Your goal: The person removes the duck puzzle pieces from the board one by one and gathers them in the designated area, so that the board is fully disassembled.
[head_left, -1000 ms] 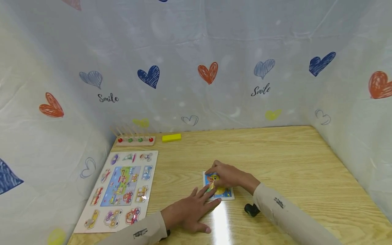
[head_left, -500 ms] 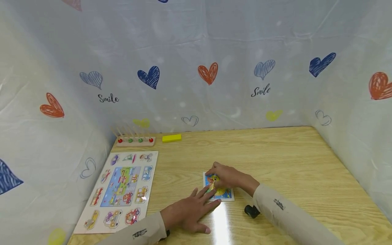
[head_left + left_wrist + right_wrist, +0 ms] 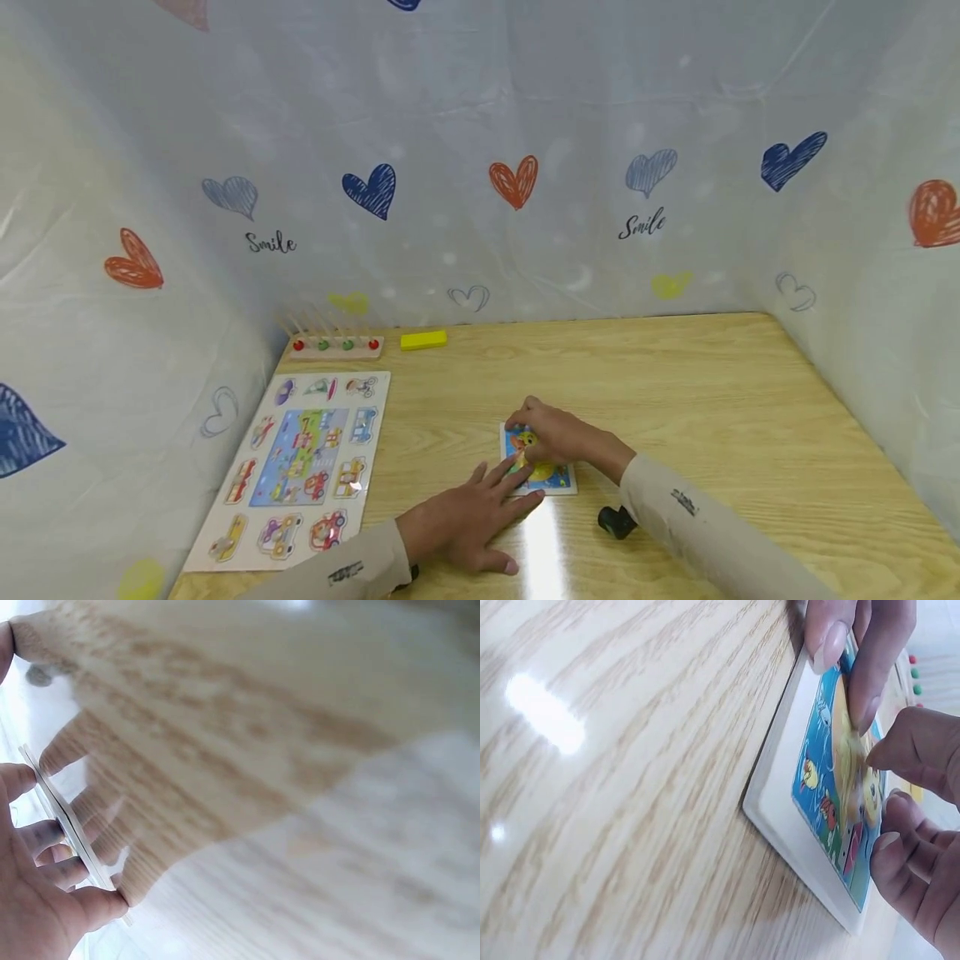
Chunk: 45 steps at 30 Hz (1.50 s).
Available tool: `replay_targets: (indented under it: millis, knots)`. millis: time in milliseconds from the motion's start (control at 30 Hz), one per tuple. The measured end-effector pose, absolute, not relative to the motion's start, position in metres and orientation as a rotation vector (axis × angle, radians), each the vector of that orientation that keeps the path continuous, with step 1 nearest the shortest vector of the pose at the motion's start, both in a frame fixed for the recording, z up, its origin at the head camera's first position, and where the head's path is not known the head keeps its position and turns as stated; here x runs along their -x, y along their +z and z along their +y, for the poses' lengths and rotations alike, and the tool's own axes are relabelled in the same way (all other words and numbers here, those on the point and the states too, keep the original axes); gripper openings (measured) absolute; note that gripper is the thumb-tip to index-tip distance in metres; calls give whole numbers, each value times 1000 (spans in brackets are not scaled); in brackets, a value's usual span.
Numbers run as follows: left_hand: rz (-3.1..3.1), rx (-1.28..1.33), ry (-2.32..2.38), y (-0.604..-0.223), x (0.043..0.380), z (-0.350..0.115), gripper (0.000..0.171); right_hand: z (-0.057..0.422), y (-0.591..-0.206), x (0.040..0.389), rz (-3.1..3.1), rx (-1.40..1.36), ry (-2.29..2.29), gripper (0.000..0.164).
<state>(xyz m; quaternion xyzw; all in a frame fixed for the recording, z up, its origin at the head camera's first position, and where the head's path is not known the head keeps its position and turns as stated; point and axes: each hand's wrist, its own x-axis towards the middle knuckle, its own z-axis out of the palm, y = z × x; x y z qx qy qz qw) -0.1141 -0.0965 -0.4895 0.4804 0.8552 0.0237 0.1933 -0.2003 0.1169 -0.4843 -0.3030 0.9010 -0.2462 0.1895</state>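
Observation:
A small square jigsaw puzzle (image 3: 561, 478) with a yellow duck on a blue ground and a white border lies flat on the table. My left hand (image 3: 474, 517) rests with spread, fairly straight fingers on its near left part. My right hand (image 3: 558, 432) bends over the far part. In the right wrist view, the right thumb (image 3: 907, 746) touches the puzzle's face (image 3: 810, 791) while curled fingers (image 3: 900, 862) hold at its edge. Whether a single piece is pinched is hidden and blurred. In the left wrist view the puzzle (image 3: 66, 821) appears edge-on under the left fingers.
A large vehicle knob puzzle board (image 3: 225, 500) lies at the left. Behind it stands a wooden peg stand (image 3: 337, 353) with red and green beads. A yellow block (image 3: 423, 340) sits beside that. A black object (image 3: 617, 522) shows by the right sleeve. Heart-printed sheeting (image 3: 465, 233) encloses the table.
Both hands keep nearly the same place on the puzzle. The whole head view has shifted slightly.

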Motion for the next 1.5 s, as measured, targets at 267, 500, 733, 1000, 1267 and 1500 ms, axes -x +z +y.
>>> replay_targets:
  millis: [267,500,733,1000,1267,1500]
  knots:
    - [2411,-1365,82,-487,113,-97,85,115,-481,201,2543,861,-650,45]
    - [2419,-1379,66,-489,114,-96,85,112,-481,202,2520,867,-634,43]
    - [2418,-1357,62,-489,113,-94,86,112,-481,203,2517,864,-619,43]
    - [2401,-1322,55,-491,114,-93,87,112,-481,205,2506,848,-611,48]
    - [2429,-1380,32,-490,113,-95,85,115,-482,211,2464,984,-695,29]
    - [2431,-1395,32,-490,114,-95,86,124,-488,218,2360,1005,-844,25]
